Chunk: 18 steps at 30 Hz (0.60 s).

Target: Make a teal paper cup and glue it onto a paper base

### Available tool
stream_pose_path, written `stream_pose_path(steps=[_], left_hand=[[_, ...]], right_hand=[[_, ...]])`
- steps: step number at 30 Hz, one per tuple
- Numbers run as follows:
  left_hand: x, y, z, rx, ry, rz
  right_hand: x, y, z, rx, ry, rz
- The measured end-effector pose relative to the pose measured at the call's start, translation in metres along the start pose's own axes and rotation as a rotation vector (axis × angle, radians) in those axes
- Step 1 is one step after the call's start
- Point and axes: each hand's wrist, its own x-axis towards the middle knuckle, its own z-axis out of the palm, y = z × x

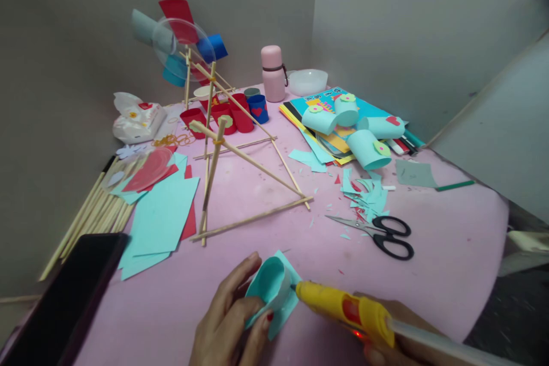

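Paper tube: the light-blue paper tube stands, open end up, on a light-blue paper piece at the near edge of the pink table.
Left hand: the left hand grips the tube, fingers curled round its side; hold lightly, as firm pressure would likely dent the wall.
Right hand: the right hand grips the yellow glue gun; trigger position cannot be told.
Nozzle: the dark tip is at the tube's outer base; contact is unclear. Follow the joint with a thin, even bead.
Caution: keep fingertips clear of the tip, probably hot.
Scissors: the scissors lie beyond the gun, well apart from the joint.
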Motion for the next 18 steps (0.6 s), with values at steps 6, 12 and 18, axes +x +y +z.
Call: stream_pose_path(steps=[6, 12, 18], left_hand=[[0.0, -0.002, -0.001, -0.024, -0.019, 0.016], [-0.001, -0.003, 0.0, -0.017, -0.014, 0.015], [-0.001, 0.0, 0.0, -0.018, 0.0, 0.0]], right_hand=[[0.013, -0.007, 0.007, -0.077, 0.024, -0.097], [0.005, -0.008, 0.002, 0.003, -0.004, -0.136], [-0.005, -0.027, -0.003, 0.076, 0.05, -0.07]])
